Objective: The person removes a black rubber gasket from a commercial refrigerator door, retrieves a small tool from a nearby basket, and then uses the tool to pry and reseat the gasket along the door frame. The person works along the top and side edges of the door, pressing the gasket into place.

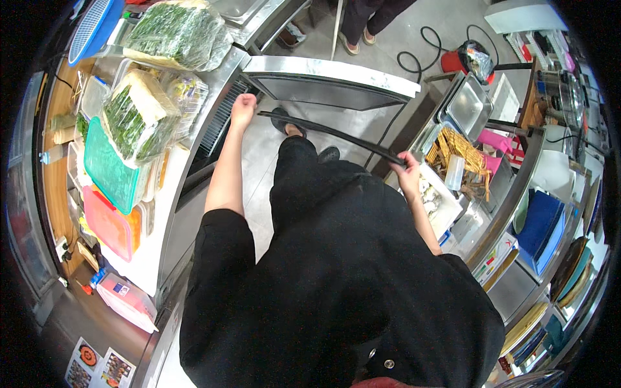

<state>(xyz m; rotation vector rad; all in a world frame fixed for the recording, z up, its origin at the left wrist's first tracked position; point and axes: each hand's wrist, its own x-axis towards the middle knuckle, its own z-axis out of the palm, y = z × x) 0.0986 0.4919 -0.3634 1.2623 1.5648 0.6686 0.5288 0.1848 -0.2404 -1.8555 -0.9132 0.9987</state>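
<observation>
A long, narrow black strip (330,131) stretches across in front of me, sloping down to the right. At its right end, my right hand (407,173) is closed around it. My left hand (242,110) is closed beside the strip's left end; whether anything is in its fingers is hidden. Just beyond the strip, a steel cabinet door (330,92) with a dark inner panel stands open. The open cabinet side with a slatted grille (217,132) lies to the left of my left hand.
Wrapped leafy greens (178,35) and lidded containers, one green (110,165), crowd the left counter. On the right, steel trays (471,103) and brown stick-like food (456,152) line another counter. Another person's legs (362,19), a black hose (430,48) and a red bucket (453,61) are farther off.
</observation>
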